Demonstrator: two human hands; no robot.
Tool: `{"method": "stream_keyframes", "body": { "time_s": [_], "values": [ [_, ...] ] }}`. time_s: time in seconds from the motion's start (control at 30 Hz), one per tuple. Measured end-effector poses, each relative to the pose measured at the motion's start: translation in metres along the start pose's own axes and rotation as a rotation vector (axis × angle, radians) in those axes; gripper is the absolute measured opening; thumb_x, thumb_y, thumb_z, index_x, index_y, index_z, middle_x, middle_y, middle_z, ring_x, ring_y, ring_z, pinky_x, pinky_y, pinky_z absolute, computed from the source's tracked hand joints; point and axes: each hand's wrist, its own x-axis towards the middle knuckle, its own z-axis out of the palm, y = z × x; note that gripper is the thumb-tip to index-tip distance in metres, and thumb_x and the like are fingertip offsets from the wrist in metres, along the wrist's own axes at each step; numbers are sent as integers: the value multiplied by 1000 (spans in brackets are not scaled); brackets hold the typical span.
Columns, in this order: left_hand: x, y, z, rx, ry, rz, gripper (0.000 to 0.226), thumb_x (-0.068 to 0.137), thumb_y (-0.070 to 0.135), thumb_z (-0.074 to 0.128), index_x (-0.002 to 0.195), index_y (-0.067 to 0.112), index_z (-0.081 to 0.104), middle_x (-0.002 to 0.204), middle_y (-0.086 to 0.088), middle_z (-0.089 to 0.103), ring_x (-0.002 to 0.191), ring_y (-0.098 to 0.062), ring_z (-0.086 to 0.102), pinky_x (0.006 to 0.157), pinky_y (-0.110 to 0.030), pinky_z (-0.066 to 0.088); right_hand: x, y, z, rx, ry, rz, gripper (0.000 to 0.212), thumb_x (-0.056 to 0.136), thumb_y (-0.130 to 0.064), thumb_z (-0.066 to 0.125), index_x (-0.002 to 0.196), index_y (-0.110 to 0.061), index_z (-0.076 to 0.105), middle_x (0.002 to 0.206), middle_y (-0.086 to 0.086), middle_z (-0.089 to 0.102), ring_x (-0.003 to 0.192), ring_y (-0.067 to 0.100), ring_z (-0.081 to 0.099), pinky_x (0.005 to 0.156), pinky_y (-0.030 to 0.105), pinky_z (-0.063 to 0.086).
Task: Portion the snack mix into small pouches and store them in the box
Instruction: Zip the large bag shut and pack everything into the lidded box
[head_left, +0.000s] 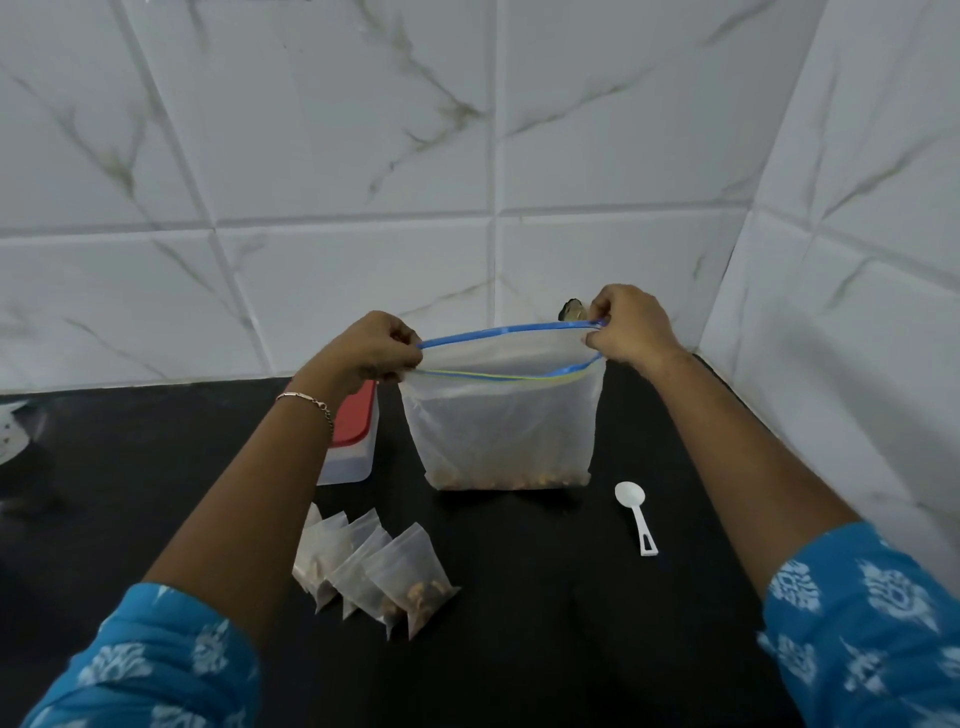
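A large clear zip bag (501, 431) with a blue zip strip stands upright on the black counter, with brown snack mix along its bottom. My left hand (371, 348) pinches the left end of its top edge and my right hand (631, 327) pinches the right end; the mouth gapes open between them. Several small clear pouches (376, 569) holding snack mix lie in a fanned row in front of the bag, to the left. A white plastic box with a red lid (353, 441) sits behind my left forearm, partly hidden.
A white plastic scoop (638, 514) lies on the counter (545, 623) right of the bag. White marble-look tiled walls meet in a corner at the back right. A small dark object (571, 310) shows behind the bag. Something white sits at the far left edge (10, 431).
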Motion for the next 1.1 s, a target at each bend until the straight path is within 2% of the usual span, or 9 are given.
{"method": "stream_keyframes", "body": {
  "time_s": [0.1, 0.2, 0.3, 0.4, 0.53, 0.67, 0.87, 0.93, 1.1],
  "values": [
    [0, -7, -11, -100, 53, 35, 27, 79, -15, 64, 71, 7, 51, 75, -13, 61, 63, -22, 58, 51, -22, 54, 1, 2, -8, 220, -118, 87, 27, 82, 5, 62, 72, -15, 47, 77, -3, 49, 66, 12, 48, 53, 19, 42],
    [-2, -7, -18, 21, 63, 168, 21, 80, -14, 63, 74, 6, 64, 81, -10, 65, 68, -18, 61, 52, -13, 53, -2, 6, -17, 331, -260, -1, 27, 88, 8, 53, 74, -14, 56, 92, 11, 58, 82, 22, 58, 65, 23, 56],
    [0, -1, -18, 369, 22, 267, 34, 84, -10, 49, 88, 12, 74, 87, -1, 64, 69, -15, 61, 57, -14, 47, -2, 5, -23, 114, -312, -135, 40, 85, 13, 44, 80, -15, 72, 111, 14, 63, 97, 30, 61, 79, 32, 57],
    [2, 2, -18, 591, 37, 255, 35, 86, -3, 45, 79, 18, 72, 84, -6, 64, 67, -17, 54, 64, -26, 43, 0, 3, -29, -215, -272, -197, 44, 82, 14, 43, 99, -10, 75, 121, 10, 62, 106, 27, 57, 81, 25, 39],
    [1, 5, -21, 596, 21, 261, 32, 90, 7, 45, 72, 18, 69, 84, -13, 70, 61, -17, 51, 69, -32, 44, -2, 2, -36, -415, -304, -209, 26, 85, -11, 57, 104, -19, 72, 105, 3, 65, 95, 23, 59, 78, 30, 46],
    [-2, 6, -30, 482, 25, 238, 32, 90, 15, 43, 70, 14, 68, 86, -15, 69, 69, -22, 54, 74, -39, 51, 0, 7, -44, -291, -268, -222, 19, 84, -30, 70, 98, -18, 72, 88, -7, 61, 77, 14, 57, 66, 27, 43],
    [-8, 4, -39, 517, -39, 275, 27, 79, 43, 74, 76, 17, 70, 80, 1, 67, 78, -13, 58, 67, -25, 44, 1, 17, -39, 113, -225, -164, 12, 85, -20, 73, 93, -12, 68, 76, -11, 60, 68, 3, 53, 60, 12, 37],
    [-6, 0, -45, 497, -33, 311, 23, 73, 39, 81, 77, 18, 72, 78, 6, 68, 77, -8, 60, 66, -23, 44, 1, 21, -39, 184, -206, -143, 15, 83, -17, 76, 94, -10, 69, 78, -9, 63, 69, 6, 56, 61, 12, 39],
    [-4, 3, -47, 581, -177, 322, 10, 74, 28, 82, 77, 27, 72, 81, 10, 69, 77, -7, 61, 74, -27, 47, 1, 21, -41, 10, -245, -169, 12, 79, -19, 79, 86, -17, 69, 91, 1, 68, 82, 13, 59, 69, 19, 41]
  ]
}}
